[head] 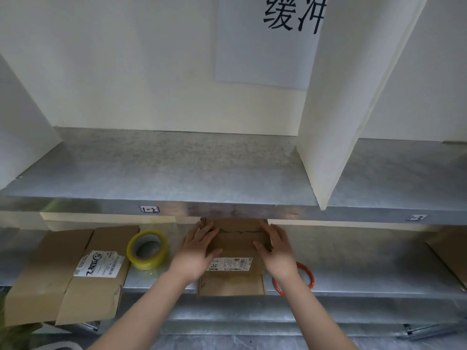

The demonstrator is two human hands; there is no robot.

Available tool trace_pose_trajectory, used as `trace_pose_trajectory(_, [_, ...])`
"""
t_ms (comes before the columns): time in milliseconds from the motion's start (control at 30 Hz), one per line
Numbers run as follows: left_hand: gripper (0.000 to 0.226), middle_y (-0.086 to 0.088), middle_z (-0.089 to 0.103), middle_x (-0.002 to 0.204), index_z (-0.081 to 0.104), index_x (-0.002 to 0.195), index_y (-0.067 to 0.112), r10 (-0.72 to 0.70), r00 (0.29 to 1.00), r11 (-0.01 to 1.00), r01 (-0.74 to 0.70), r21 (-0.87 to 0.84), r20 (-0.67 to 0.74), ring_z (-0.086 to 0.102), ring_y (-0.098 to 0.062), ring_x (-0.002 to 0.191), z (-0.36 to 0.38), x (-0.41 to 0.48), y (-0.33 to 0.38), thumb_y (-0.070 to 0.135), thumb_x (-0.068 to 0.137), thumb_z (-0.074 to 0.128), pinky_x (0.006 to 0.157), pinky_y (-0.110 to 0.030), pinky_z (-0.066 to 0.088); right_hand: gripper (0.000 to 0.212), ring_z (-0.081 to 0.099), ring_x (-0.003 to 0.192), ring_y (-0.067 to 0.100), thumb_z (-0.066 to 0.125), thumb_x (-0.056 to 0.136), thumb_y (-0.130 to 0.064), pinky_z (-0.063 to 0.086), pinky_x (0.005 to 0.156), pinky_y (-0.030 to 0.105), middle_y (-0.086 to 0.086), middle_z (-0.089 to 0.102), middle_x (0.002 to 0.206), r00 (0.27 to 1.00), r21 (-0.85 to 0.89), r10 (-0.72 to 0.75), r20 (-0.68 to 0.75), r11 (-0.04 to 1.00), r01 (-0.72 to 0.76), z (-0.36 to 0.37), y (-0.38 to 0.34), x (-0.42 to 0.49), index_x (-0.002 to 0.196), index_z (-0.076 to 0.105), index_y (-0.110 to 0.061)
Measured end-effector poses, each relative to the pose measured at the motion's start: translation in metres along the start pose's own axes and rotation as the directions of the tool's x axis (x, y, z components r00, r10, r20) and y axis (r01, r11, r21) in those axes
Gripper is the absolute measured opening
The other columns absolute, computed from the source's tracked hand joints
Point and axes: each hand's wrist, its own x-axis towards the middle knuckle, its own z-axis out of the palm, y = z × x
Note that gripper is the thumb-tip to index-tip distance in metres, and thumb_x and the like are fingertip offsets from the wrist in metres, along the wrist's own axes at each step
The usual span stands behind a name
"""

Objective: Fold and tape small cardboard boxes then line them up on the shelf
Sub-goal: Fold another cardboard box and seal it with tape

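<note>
- A flat box [75, 274], unfolded and marked with a white label, is laid at the left of the lower shelf [353, 251]. Its near part hangs over the front edge.
- A tape [146, 249] roll is propped at a tilt just right of the flat box, on the same shelf.
- The left hand [197, 252] is laid against the left edge of the box [237, 245]. Its fingers [205, 231] are held straight and pointed away, with the thumb on the top face; nothing is clasped.
- The box is set mid-shelf between the two hands, label up, its far end tucked under the upper shelf [177, 168]. Whether anything is inside cannot be told.
- The right hand [278, 251] is pressed to the right edge of the box. Its fingers [275, 232] are straight, with the thumb on top; nothing is clasped.
- An orange ring [311, 275] is partly hidden by the right wrist.
- More cardboard [452, 251] is seen at the far right.
</note>
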Motion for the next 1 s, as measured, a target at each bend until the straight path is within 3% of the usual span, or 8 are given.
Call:
trace_pose_trajectory(100, [0.064, 0.011, 0.01, 0.161, 0.013, 0.154, 0.029, 0.042, 0.997, 0.994, -0.035, 0.106, -0.065, -0.003, -0.013, 0.149, -0.002, -0.007, 0.008, 0.05, 0.099, 0.038, 0.119, -0.032, -0.002, 0.05, 0.035, 0.137, 0.024, 0.06, 0.094, -0.03, 0.043, 0.098, 0.031, 0.003, 0.04, 0.149, 0.988, -0.161, -0.101, -0.118, 0.984, 0.081, -0.003, -0.01, -0.008, 0.141, 0.047, -0.021])
trace_pose_trajectory(200, [0.062, 0.007, 0.02, 0.16, 0.02, 0.154, 0.024, 0.109, 0.983, 0.983, -0.085, 0.161, -0.146, 0.006, -0.017, 0.149, -0.011, -0.016, 0.015, 0.044, 0.099, 0.042, 0.119, -0.032, 0.001, 0.041, 0.042, 0.135, 0.031, 0.061, 0.094, -0.027, 0.043, 0.106, 0.041, 0.005, 0.054, 0.139, 0.952, -0.282, -0.245, -0.183, 0.941, 0.188, -0.013, -0.028, -0.016, 0.133, 0.058, -0.018])
trace_pose_trajectory(367, [0.053, -0.002, 0.051, 0.143, 0.052, 0.138, 0.019, 0.201, 0.939, 0.945, -0.111, 0.309, -0.278, 0.045, -0.026, 0.135, -0.031, -0.047, 0.003, 0.046, 0.094, 0.043, 0.112, -0.043, 0.031, 0.04, 0.048, 0.13, 0.024, 0.062, 0.09, -0.03, 0.038, 0.112, 0.046, -0.002, 0.062, 0.128, 0.895, -0.39, -0.442, -0.059, 0.835, 0.387, -0.001, -0.068, -0.037, 0.129, 0.061, -0.024])
trace_pose_trajectory(500, [0.053, -0.001, 0.06, 0.133, 0.062, 0.127, 0.019, 0.136, 0.963, 0.929, -0.042, 0.369, -0.233, 0.053, -0.025, 0.127, -0.035, -0.084, -0.034, 0.048, 0.09, 0.037, 0.106, -0.048, 0.038, 0.04, 0.048, 0.131, 0.024, 0.062, 0.088, -0.028, 0.038, 0.111, 0.049, -0.002, 0.06, 0.129, 0.825, -0.343, -0.562, 0.052, 0.766, 0.544, 0.043, -0.096, -0.06, 0.128, 0.06, -0.025])
trace_pose_trajectory(667, [0.054, -0.002, 0.061, 0.129, 0.061, 0.127, 0.019, 0.0, 0.985, 0.938, 0.06, 0.34, -0.174, 0.056, -0.024, 0.123, -0.033, -0.113, -0.083, 0.049, 0.087, 0.04, 0.102, -0.042, 0.044, 0.048, 0.051, 0.129, 0.026, 0.061, 0.087, -0.029, 0.028, 0.114, 0.055, 0.0, 0.059, 0.132, 0.824, -0.366, -0.517, 0.234, 0.738, 0.567, 0.113, -0.121, -0.08, 0.134, 0.056, -0.023])
trace_pose_trajectory(767, [0.051, -0.002, 0.057, 0.134, 0.055, 0.134, 0.019, -0.029, 0.991, 0.946, 0.07, 0.316, -0.13, 0.05, -0.024, 0.129, -0.031, -0.111, -0.113, 0.045, 0.09, 0.053, 0.109, -0.042, 0.037, 0.048, 0.045, 0.135, 0.026, 0.061, 0.087, -0.03, 0.022, 0.117, 0.055, 0.001, 0.058, 0.134, 0.859, -0.44, -0.417, 0.299, 0.738, 0.511, 0.146, -0.132, -0.077, 0.135, 0.056, -0.022])
trace_pose_trajectory(867, [0.055, -0.002, 0.052, 0.141, 0.048, 0.14, 0.02, -0.044, 0.996, 0.958, 0.066, 0.28, -0.083, 0.046, -0.026, 0.132, -0.029, -0.104, -0.139, 0.04, 0.091, 0.058, 0.114, -0.043, 0.028, 0.052, 0.052, 0.13, 0.027, 0.075, 0.072, -0.027, 0.033, 0.114, 0.052, 0.001, 0.065, 0.125, 0.884, -0.529, -0.371, 0.285, 0.708, 0.468, 0.167, -0.141, -0.072, 0.123, 0.066, -0.021])
trace_pose_trajectory(1000, [0.055, 0.0, 0.045, 0.147, 0.041, 0.144, 0.024, -0.022, 1.0, 0.967, 0.025, 0.254, -0.018, 0.038, -0.024, 0.137, -0.026, -0.093, -0.171, 0.043, 0.093, 0.051, 0.117, -0.041, 0.021, 0.052, 0.053, 0.128, 0.031, 0.073, 0.068, -0.017, 0.02, 0.112, 0.048, 0.006, 0.066, 0.121, 0.918, -0.573, -0.374, 0.13, 0.728, 0.377, 0.188, -0.137, -0.073, 0.12, 0.068, -0.015])
